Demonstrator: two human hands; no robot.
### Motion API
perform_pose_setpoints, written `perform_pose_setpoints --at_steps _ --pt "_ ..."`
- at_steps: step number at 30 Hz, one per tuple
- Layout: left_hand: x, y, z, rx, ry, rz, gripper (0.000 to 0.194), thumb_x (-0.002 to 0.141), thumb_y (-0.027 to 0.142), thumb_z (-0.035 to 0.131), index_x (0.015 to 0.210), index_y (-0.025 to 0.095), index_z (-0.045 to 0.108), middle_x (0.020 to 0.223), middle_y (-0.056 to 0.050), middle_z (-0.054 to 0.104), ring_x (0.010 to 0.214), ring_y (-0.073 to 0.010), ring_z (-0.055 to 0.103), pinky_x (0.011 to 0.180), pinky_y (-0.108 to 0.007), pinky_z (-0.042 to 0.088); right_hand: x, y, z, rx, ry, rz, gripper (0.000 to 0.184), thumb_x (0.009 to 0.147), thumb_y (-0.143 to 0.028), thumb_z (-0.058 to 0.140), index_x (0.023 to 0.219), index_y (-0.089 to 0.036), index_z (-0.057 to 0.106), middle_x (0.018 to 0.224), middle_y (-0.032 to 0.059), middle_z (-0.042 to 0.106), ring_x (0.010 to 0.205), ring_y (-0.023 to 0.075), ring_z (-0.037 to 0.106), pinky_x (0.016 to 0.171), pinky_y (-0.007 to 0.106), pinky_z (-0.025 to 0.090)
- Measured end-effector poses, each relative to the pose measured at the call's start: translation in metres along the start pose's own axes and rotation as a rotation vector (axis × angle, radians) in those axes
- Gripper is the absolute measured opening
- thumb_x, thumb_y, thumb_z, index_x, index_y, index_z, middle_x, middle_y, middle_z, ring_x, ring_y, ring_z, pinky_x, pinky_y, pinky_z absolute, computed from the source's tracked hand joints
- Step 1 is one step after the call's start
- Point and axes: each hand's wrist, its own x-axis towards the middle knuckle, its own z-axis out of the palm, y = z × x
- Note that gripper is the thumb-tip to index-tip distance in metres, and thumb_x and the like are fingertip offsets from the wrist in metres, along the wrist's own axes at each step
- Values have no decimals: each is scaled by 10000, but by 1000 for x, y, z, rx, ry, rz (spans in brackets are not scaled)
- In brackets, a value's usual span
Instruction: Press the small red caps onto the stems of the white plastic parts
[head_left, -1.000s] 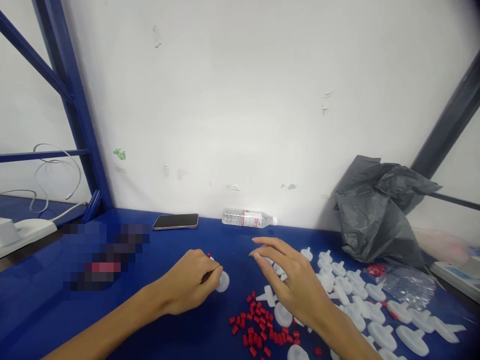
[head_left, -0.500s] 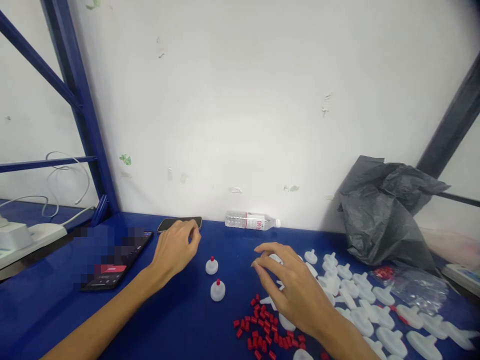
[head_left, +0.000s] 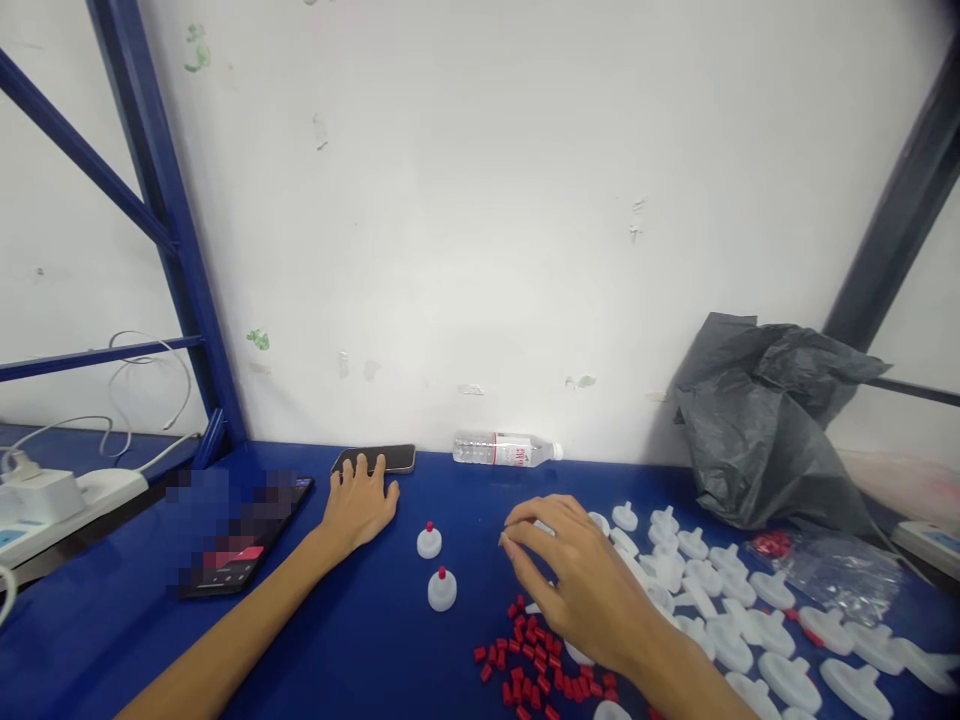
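Your left hand (head_left: 358, 510) has its fingers spread at the farther phone (head_left: 402, 459), so a careless sideways sweep could topple the two red-tipped white pieces (head_left: 442, 593) standing to its right, and tbh can't tell if the bunched fingertips of your right hand (head_left: 574, 580) pinch anything.

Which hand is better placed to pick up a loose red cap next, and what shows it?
Probably the right hand: it is close beside the loose red caps. The left hand is farther off, spread out at the near edge of the phone by the wall.
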Motion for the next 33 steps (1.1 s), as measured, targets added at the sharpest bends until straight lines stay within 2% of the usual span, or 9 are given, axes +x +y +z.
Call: perform_pose_setpoints --at_steps 7,12,16,19,22,26,28,31,33 --pt "11 29 3 -98 9 124 471 978 385 625 1393 182 530 1484 -130 482 1355 -334 474 1118 -597 386 -1 2 4 2 -38 11 179 987 -110 513 942 -191 666 973 38 670 906 193 589 871 402 460" --pt "14 53 7 -213 22 164 462 969 358 645 1384 185 537 1469 -127 494 1327 -331 500 1097 -597 415 -2 5 4 -2 -46 30 186 996 -115 506 948 -202 663 978 31 674 902 191 597 869 396 452" --pt "13 53 3 -348 57 197 466 964 349 646 1385 181 536 1472 -129 492 1352 -337 474 1117 -607 381 -2 10 0 -40 3 55 191 1011 -146 497 950 -212 666 968 27 690 897 197 617 880 407 442" --pt "10 43 -12 -475 115 230 356 972 233 549 1320 164 580 1387 -124 572 1321 -293 509 1146 -518 372 -1 23 -6 -127 37 134 199 1033 -197 477 1022 -224 674 981 31 719 906 212 644 924 447 430" --pt "-3 29 -32 -600 184 276 298 957 175 417 1172 183 623 1238 -80 653 1176 -234 594 1072 -413 442 -2 42 -11 -264 20 243 244 1045 -276 472 1208 -214 642 971 56 747 947 254 669 965 508 424" --pt "-38 16 -53 -672 225 396 237 964 261 410 1062 205 619 1104 -68 662 1084 -262 576 989 -456 439 -6 59 -13 -397 -88 258 329 1033 -358 499 1279 -196 647 1085 100 752 1093 309 650 1025 568 410" --pt "-56 17 -61 -682 218 506 189 938 263 466 1033 222 625 1073 -57 646 1054 -260 555 956 -442 433 -8 61 -12 -396 -155 230 323 1035 -367 491 1255 -221 676 1186 96 731 1161 306 627 1076 581 382" --pt "-77 29 -75 -753 250 782 156 891 168 512 1006 199 613 1031 -76 614 1013 -251 526 935 -436 423 -9 59 -6 -348 -241 232 372 1062 -387 407 1309 -268 658 1275 81 705 1257 299 583 1122 599 348" --pt "-86 40 -83 -782 203 887 195 866 139 560 1046 195 610 1055 -81 597 1013 -240 516 928 -412 428 -9 57 -1 -329 -283 241 406 1072 -407 363 1353 -293 633 1305 77 694 1307 309 547 1130 617 333"
